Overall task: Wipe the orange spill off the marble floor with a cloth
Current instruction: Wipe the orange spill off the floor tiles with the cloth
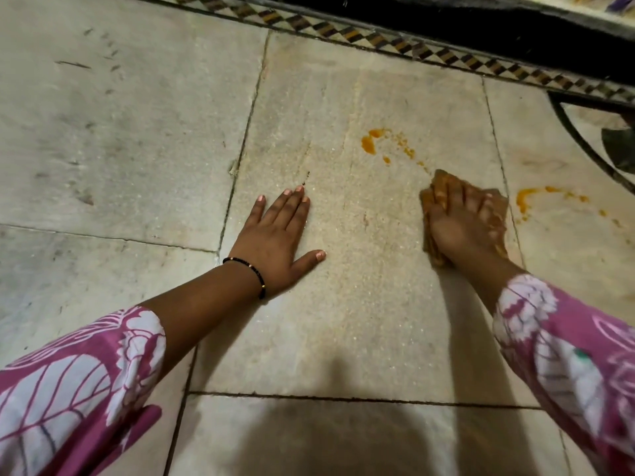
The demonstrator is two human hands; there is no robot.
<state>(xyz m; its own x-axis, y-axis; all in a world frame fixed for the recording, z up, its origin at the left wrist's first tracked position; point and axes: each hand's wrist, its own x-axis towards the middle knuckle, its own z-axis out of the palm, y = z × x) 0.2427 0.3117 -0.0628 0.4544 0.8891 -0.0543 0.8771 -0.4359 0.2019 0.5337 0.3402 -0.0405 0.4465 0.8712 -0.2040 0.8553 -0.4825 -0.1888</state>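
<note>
In the head view, the right hand [460, 221] presses flat on a brown cloth [433, 250] against the marble floor [343, 321]; the fingers lie spread over the cloth, though blur hides whether they curl around it. The left hand [278, 235] rests open on the floor, fingers straight, only supporting. The orange spill [372, 143] remains in two patches — one just ahead and left of the cloth, another patch [524, 200] just to its right. The right hand is clearly nearer to both, so I judge it should sweep forward-left, then right.
</note>
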